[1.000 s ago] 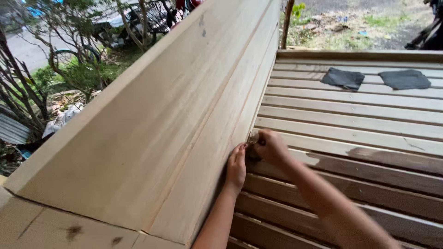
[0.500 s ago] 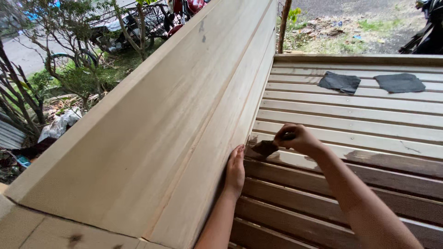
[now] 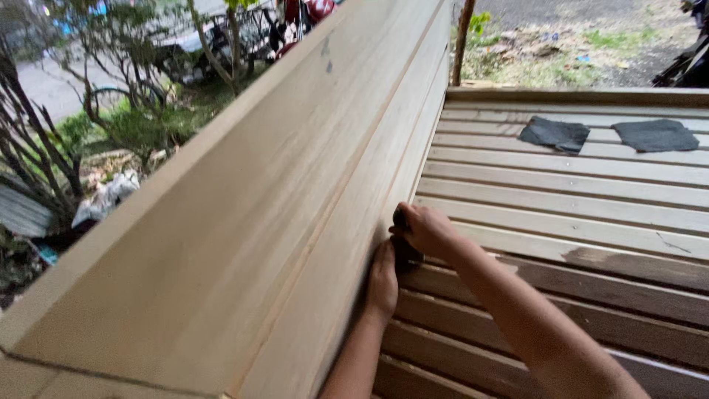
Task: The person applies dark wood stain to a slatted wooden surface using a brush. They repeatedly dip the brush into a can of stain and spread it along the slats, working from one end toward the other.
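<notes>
My right hand grips a small dark piece of sandpaper and presses it against the lower edge of a long pale wooden panel, where the panel meets the slatted seat. My left hand lies flat against the panel's lower board, just below and beside the right hand, fingers together. The sandpaper is mostly hidden under my right fingers.
Two more dark sheets of sandpaper lie on the far slats. A thin post rises at the bench's far corner. Beyond the panel are shrubs, litter and parked motorbikes. A dark stain marks one slat.
My right hand has swung back left against the panel after drifting right over the slats half a second ago. My left hand has stayed flat on the board.
</notes>
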{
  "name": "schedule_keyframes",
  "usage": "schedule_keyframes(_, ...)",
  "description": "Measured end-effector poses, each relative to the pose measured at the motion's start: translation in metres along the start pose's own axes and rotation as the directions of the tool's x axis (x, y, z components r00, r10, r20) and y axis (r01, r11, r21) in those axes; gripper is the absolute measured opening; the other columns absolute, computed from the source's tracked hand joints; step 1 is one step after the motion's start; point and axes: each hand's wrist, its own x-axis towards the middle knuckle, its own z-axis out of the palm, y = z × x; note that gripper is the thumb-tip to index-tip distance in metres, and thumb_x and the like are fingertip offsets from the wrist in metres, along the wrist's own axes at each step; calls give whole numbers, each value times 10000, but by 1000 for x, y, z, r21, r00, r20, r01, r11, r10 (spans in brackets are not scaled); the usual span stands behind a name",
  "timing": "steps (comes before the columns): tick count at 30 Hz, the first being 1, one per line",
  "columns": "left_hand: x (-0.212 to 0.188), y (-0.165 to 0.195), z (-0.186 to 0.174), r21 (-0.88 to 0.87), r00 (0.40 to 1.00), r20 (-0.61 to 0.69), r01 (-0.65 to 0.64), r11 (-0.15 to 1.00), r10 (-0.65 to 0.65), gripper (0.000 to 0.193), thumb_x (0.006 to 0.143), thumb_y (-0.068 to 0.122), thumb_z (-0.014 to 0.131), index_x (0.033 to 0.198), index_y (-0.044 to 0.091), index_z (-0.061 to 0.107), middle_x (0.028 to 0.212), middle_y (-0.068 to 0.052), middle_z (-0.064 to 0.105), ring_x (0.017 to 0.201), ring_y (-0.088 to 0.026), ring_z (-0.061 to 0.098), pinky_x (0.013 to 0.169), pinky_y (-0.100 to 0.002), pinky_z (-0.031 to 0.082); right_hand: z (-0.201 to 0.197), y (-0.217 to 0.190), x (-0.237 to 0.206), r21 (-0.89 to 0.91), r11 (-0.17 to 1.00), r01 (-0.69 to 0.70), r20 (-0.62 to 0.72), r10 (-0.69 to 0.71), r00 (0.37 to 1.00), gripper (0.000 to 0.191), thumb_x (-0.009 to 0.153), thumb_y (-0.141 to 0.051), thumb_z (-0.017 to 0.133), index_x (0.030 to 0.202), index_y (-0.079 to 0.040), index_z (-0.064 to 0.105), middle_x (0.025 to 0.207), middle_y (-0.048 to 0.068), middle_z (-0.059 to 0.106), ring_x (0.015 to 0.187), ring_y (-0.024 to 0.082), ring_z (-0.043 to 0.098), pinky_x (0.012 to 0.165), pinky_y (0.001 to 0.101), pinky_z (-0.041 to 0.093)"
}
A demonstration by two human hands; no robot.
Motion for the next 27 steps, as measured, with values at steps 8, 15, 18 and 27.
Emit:
schedule_keyframes(8,3,-9,-5,-123,999,10,34,992,-33,627,1090,432,318,1528,-11,389,1604,-140,434,1498,-229,381,1234,-329,265,-20,3,-15,-3,999,44,179,-43,983,378,857,-246,722,1136,-42,570,891,210,709,843,412,693,738,524,559)
schedule_keyframes(15,0,-14,-7,69,999,-45,4,998,-1,648,1068,438,321,1525,-11,414,1605,-135,432,1497,-229,372,1229,-333,263,-3,-6,-10,180,984,-8,-65,20,998,316,871,-280,727,1043,-44,608,885,203,719,843,416,698,732,508,569)
schedule_keyframes(18,5,-20,-7,34,999,-8,-47,998,47,654,1101,442,304,1499,-48,476,1561,-188,503,1454,-284,438,1214,-356,307,0,-7,-5,-42,996,-80,99,83,992,359,943,-319,717,1092,-25,574,880,218,698,859,437,675,738,535,543)
schedule_keyframes(27,0,2,-1,-158,989,-3,147,976,-149,638,1072,439,314,1557,24,327,1632,-121,372,1525,-211,320,1242,-320,217,-26,15,-18,49,996,-77,-1,78,997,415,835,-343,789,1054,-52,591,881,178,710,793,364,684,708,501,560)
